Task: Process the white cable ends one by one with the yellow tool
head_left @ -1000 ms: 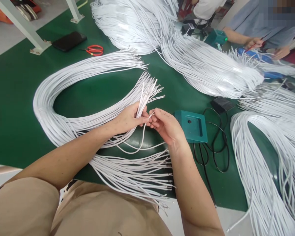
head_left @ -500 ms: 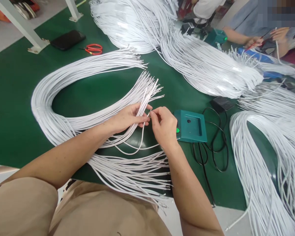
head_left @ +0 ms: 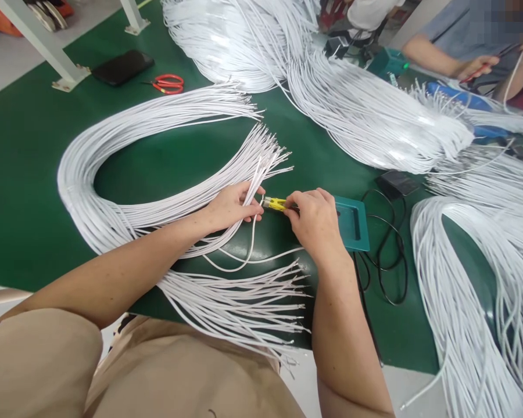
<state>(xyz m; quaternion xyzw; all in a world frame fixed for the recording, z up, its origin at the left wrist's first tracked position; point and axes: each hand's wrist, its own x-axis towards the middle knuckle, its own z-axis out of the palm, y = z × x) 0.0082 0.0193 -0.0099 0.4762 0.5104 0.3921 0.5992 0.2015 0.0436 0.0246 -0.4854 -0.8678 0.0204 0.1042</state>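
Observation:
My left hand [head_left: 233,203] is closed around a few white cables [head_left: 249,197], whose ends stick up past the fingers. One thin cable end points out from its fingertips to the right. My right hand [head_left: 316,217] grips a small yellow tool with a metal tip [head_left: 275,203]; its exact kind I cannot make out. That metal tip is right by the cable end at my left fingertips; whether they touch I cannot tell. Partly behind my right hand lies a teal box [head_left: 353,223] with a recessed top. Under my left forearm, a bundle of white cables [head_left: 81,157] curves round on the green table.
Loose cable ends [head_left: 261,302] fan out at the table's front edge. Red-handled scissors [head_left: 169,85] and a black phone-like case [head_left: 122,67] lie at the back left. Large cable heaps [head_left: 370,110] fill the back and right. A black cord [head_left: 401,255] coils beside the box. A co-worker's hand [head_left: 478,67] shows at upper right.
My right hand has moved right, away from my left fingertips, and the yellow tool now shows in it. My left hand keeps its hold on the cables.

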